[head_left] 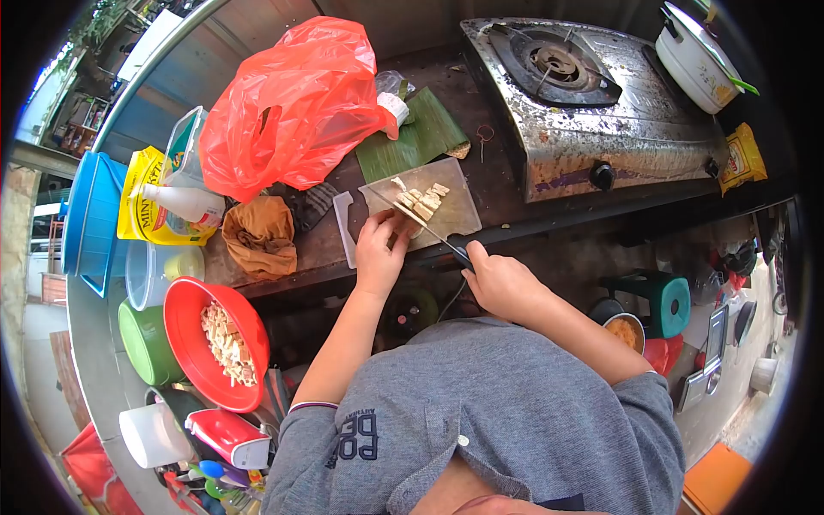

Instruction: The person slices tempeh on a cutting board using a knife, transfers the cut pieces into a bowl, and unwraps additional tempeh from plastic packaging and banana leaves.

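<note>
My right hand (498, 279) is closed round the dark handle of a knife (429, 230), whose blade reaches up and left over a pale cutting board (459, 206). On the board, just beyond the blade, lie several cut pale pieces (421, 200) of food. At the board's lower left edge is my left hand (384, 245), its fingers bent and drawn together beside the blade. Whatever those fingertips may hold is hidden. A red basin (182, 330) to the left contains many small pale strips (227, 343).
Behind the board lie a green leaf (412, 142) and a red plastic bag (292, 103). A gas stove (627, 137) with a white pot (699, 64) stands at the right. An orange-brown cloth (259, 236), a white bottle (184, 204) and a yellow packet (142, 193) are at the left.
</note>
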The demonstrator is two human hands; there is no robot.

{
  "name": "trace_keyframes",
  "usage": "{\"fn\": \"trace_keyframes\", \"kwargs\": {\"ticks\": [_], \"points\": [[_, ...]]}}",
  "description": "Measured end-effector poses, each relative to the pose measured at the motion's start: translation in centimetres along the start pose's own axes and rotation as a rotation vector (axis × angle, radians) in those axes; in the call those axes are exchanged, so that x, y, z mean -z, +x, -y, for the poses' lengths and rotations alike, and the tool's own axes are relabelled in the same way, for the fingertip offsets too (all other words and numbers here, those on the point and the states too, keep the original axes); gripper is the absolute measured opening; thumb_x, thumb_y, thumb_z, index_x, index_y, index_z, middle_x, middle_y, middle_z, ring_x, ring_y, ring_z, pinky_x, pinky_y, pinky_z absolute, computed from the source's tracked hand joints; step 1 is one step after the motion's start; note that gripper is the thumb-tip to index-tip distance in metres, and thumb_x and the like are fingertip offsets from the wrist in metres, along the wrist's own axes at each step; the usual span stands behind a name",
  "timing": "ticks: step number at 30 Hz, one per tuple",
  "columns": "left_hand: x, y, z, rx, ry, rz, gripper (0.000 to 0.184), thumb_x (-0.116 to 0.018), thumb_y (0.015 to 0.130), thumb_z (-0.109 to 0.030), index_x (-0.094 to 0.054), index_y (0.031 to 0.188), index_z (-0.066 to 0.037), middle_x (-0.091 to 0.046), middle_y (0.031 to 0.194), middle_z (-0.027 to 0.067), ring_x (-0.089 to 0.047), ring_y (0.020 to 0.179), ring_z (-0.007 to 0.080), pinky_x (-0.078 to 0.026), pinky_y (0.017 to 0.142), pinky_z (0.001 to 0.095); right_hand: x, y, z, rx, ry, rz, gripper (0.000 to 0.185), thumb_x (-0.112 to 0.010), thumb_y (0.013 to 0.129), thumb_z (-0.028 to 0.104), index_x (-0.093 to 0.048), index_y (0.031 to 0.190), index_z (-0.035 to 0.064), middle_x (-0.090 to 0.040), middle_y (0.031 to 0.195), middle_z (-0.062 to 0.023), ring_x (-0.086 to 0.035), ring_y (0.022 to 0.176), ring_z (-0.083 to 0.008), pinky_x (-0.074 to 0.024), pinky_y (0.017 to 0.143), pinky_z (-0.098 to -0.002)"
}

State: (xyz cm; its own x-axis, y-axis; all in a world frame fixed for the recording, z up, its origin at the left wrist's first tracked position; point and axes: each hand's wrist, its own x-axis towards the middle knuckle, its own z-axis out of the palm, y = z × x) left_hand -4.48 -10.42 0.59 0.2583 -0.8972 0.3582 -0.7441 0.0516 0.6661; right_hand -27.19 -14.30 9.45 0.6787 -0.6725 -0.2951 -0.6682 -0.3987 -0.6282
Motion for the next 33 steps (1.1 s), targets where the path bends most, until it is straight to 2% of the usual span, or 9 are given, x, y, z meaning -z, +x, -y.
{"fn": "trace_keyframes", "kwargs": {"ticks": [4, 9, 11, 15, 18, 28, 33], "points": [[0.0, -0.1, 0.1, -0.014, 0.023, 0.005, 0.023, -0.069, 0.082, -0.010, -0.065, 0.102, 0.002, -0.059, 0.111, 0.0141, -0.064, 0.093, 0.0240, -0.055, 0.077, 0.0304, -1.3, 1.0, -0.6, -0.045, -0.028, 0.009, 0.023, -0.053, 0.091, 0.018, -0.041, 0.095, -0.0011, -0.061, 0.071, -0.0273, -0.062, 0.071, -0.0460, -0.0492, 0.063, -0.0533], [0.1, 0.0, -0.2, -0.017, -0.021, -0.010, 0.024, -0.069, 0.082, -0.009, -0.065, 0.103, 0.001, -0.059, 0.111, 0.0134, -0.063, 0.095, 0.0234, -0.054, 0.079, 0.0302, -1.3, 2.1, -3.0, 0.044, 0.082, -0.044, 0.028, -0.055, 0.091, 0.021, -0.041, 0.099, -0.0017, -0.062, 0.075, -0.0270, -0.060, 0.075, -0.0472, -0.0465, 0.067, -0.0537], [0.1, -0.3, -0.7, 0.051, -0.179, -0.078, 0.024, -0.069, 0.082, -0.008, -0.064, 0.104, 0.000, -0.058, 0.112, 0.0132, -0.063, 0.097, 0.0238, -0.054, 0.082, 0.0308, -0.3, 1.5, -2.5, 0.058, 0.103, -0.063, 0.029, -0.055, 0.091, 0.022, -0.041, 0.099, -0.0017, -0.062, 0.075, -0.0270, -0.059, 0.075, -0.0479, -0.0456, 0.068, -0.0535], [0.5, -0.6, -0.8, 0.076, -0.152, -0.055, 0.023, -0.068, 0.082, -0.006, -0.064, 0.104, 0.000, -0.058, 0.112, 0.0132, -0.062, 0.098, 0.0245, -0.055, 0.083, 0.0316, 0.4, 0.4, -1.1, 0.058, 0.081, -0.075, 0.027, -0.056, 0.090, 0.021, -0.041, 0.101, 0.0012, -0.060, 0.071, -0.0264, -0.059, 0.071, -0.0469, -0.0453, 0.060, -0.0531], [0.2, -0.6, -0.6, 0.074, -0.105, -0.052, 0.021, -0.067, 0.082, -0.005, -0.064, 0.101, 0.001, -0.058, 0.111, 0.0131, -0.062, 0.098, 0.0246, -0.056, 0.081, 0.0319, 0.3, 0.1, -0.3, 0.044, 0.058, -0.039, 0.025, -0.055, 0.091, 0.019, -0.040, 0.100, 0.0011, -0.060, 0.070, -0.0262, -0.059, 0.068, -0.0467, -0.0457, 0.059, -0.0533], [-0.1, -0.6, -0.1, 0.086, -0.110, -0.047, 0.017, -0.067, 0.082, -0.004, -0.064, 0.098, 0.001, -0.058, 0.109, 0.0127, -0.063, 0.095, 0.0236, -0.057, 0.079, 0.0312, -0.8, -0.1, 0.4, 0.023, 0.029, 0.005, 0.024, -0.053, 0.091, 0.018, -0.038, 0.096, -0.0006, -0.059, 0.066, -0.0264, -0.059, 0.067, -0.0469, -0.0459, 0.059, -0.0538], [-0.1, -0.7, -0.1, 0.096, -0.159, -0.056, 0.016, -0.067, 0.082, -0.004, -0.064, 0.097, 0.002, -0.058, 0.108, 0.0130, -0.063, 0.095, 0.0233, -0.056, 0.079, 0.0307, -1.8, 0.6, 0.0, -0.021, -0.008, 0.024, 0.023, -0.052, 0.091, 0.018, -0.040, 0.096, -0.0015, -0.061, 0.071, -0.0276, -0.061, 0.070, -0.0473, -0.0483, 0.064, -0.0537]]}}
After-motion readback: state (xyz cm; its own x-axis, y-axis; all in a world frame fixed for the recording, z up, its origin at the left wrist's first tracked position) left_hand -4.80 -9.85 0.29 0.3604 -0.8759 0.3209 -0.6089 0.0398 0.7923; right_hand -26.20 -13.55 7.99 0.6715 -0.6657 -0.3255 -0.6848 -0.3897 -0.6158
